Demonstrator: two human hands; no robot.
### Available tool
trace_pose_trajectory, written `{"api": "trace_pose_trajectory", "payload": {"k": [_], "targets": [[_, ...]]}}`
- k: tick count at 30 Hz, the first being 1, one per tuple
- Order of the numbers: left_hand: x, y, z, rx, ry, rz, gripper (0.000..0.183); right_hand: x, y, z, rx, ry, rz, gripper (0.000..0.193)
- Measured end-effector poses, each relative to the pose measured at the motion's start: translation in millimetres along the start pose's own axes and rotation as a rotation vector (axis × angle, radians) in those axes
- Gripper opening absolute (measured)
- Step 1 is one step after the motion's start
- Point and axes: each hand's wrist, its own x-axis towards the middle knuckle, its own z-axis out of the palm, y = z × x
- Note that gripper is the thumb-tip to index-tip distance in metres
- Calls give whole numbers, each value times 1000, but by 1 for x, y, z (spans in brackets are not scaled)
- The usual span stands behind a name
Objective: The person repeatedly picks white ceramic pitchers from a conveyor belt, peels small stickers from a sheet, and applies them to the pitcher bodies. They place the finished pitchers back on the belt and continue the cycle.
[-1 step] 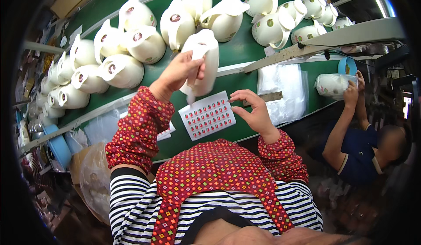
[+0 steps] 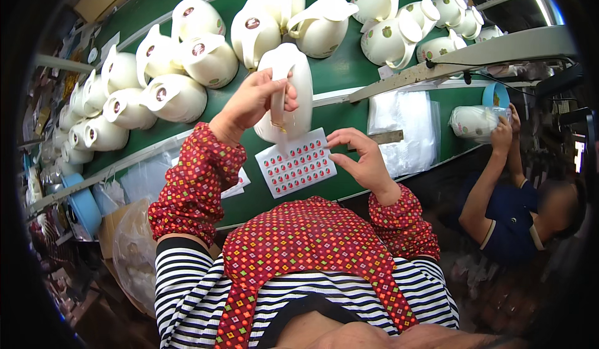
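My left hand [image 2: 257, 99] is closed around the handle of a cream-white jug [image 2: 298, 96], which stands upright-looking with its spout away from me. Just under the jug's near end lies a white sheet of small red stickers [image 2: 296, 173], set out in rows on the green work surface. At the sheet's upper right corner is my right hand [image 2: 362, 162], thumb and forefinger held apart; nothing shows between them. Several more cream jugs with round dark labels, such as one jug [image 2: 209, 60], stand beyond and to the left.
A pile of clear plastic bags [image 2: 399, 130] lies right of my right hand, under a metal strip [image 2: 387, 137]. A pale rail [image 2: 468, 55] crosses at the right. There a co-worker [image 2: 508, 211] handles a bagged jug [image 2: 474, 123]. A blue basin [image 2: 81, 205] sits far left.
The jug in my left hand has shifted very slightly toward me over the sticker sheet. The rest of the view has moved a few pixels; my right hand keeps its pose.
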Motion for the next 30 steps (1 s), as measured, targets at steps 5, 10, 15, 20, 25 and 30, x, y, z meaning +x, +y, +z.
{"api": "trace_pose_trajectory", "payload": {"k": [5,10,15,20,25,30], "targets": [[-62,0,12,-452,44,57,32,-2,-39,14,145,-285,-40,8],[-88,-25,-11,-1014,139,-176,23,-8,-46,33,347,-419,170,6],[-112,-79,-27,-1207,177,-140,32,-9,-69,56,355,-550,271,7],[-103,-83,-27,-1196,108,-126,25,-2,-95,73,647,-847,295,11],[-114,-58,-10,-1083,209,-143,23,-4,-48,62,242,-394,290,18],[-115,-60,-1,-1006,250,-219,19,-11,-56,74,-13,-511,318,17]]}}
